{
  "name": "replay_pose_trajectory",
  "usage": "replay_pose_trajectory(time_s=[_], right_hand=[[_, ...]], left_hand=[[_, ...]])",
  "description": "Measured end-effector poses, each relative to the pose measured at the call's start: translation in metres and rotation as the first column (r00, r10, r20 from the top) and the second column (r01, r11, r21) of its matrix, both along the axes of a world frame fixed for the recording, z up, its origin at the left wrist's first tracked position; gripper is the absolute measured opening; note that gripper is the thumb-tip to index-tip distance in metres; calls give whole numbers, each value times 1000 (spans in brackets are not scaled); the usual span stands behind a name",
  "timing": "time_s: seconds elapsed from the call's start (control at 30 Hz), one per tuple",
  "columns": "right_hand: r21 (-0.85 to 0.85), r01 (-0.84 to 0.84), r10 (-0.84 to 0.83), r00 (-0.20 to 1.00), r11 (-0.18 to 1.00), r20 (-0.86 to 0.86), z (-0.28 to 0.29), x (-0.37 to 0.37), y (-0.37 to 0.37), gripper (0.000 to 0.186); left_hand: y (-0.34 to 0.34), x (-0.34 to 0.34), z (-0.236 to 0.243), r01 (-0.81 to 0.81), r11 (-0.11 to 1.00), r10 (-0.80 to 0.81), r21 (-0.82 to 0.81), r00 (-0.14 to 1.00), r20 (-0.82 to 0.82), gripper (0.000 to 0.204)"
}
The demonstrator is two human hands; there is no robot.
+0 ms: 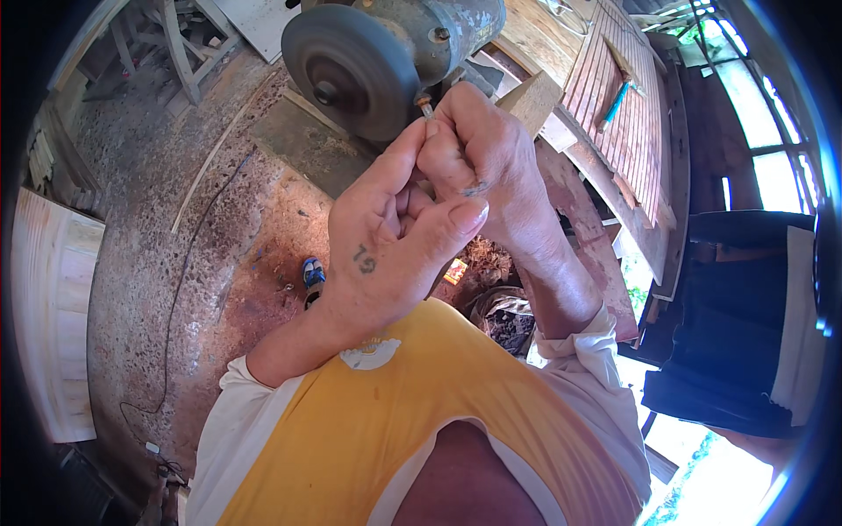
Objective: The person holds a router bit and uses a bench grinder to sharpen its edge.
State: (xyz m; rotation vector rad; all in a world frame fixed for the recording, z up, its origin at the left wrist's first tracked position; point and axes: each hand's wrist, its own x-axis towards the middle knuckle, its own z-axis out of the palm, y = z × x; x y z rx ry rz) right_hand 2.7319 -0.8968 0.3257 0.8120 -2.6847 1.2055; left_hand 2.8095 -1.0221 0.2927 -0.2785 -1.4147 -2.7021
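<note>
A bench grinder with a grey wheel (368, 66) stands at the top centre; the wheel's face looks smeared, as in spinning. Close to the wheel's right edge, a slim metal piece (426, 107) sticks up from between my fingertips. Its lower part is hidden, and I cannot tell if its tip touches the wheel. My right hand (491, 158) is closed around the piece with bent fingers. Pressed against it, my left hand (377, 223) is closed too, its index fingertip at the piece and its thumb lying across toward the right wrist.
A wooden block (531, 101) sits right of the grinder. Beyond it, a slatted wooden panel (614, 114) bears a hammer with a teal handle (616, 107). A dark cord (180, 307) runs over the dusty floor. Pale boards (57, 316) stand at left; dark cloth (737, 324) hangs at right.
</note>
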Motion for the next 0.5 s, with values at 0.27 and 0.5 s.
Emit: replay_pose_trajectory(time_s=[0.27,0.5], right_hand=[[32,15,-14,999,999,-33,0,1,-1,21],[57,34,-36,999,998,23,5,4,-3,21]], left_hand=[[-2,0,-1,10,1000,-10,-7,1000,17,76],[-2,1,-2,13,1000,-13,-2,1000,24,78]])
